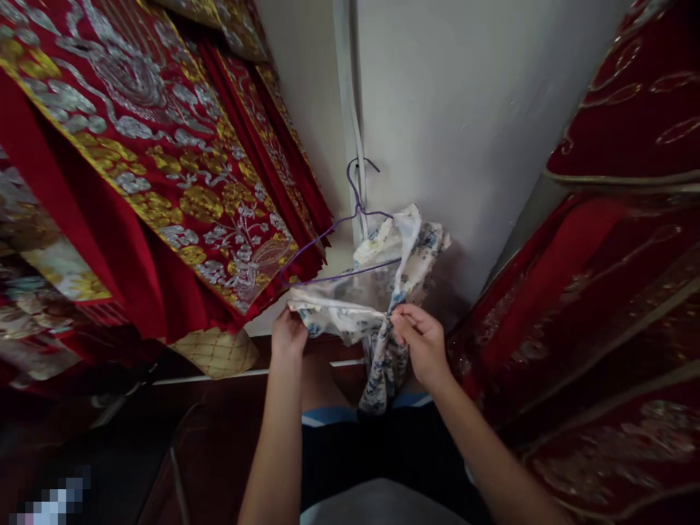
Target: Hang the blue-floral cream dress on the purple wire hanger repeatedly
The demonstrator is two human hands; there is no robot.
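A white floral garment (pixel 421 255) with blue and grey flowers hangs from the right side of a purple wire hanger (pixel 322 235). The hanger's left arm is bare, and its hook is up by a pale strip on the wall. My left hand (pixel 289 332) pinches the left edge of the garment's cloth, just below the hanger's left end. My right hand (pixel 422 341) pinches the cloth near the middle of the front, thumb against fingers. Below it the lower part of the garment hangs bunched over my lap.
Red hangings with gold and silver embroidery (pixel 202 182) fill the left side. More red embroidered cloth (pixel 552 306) stands close on the right. Behind the hanger is a pale wall (pixel 464 95) with a vertical strip (pixel 347 80).
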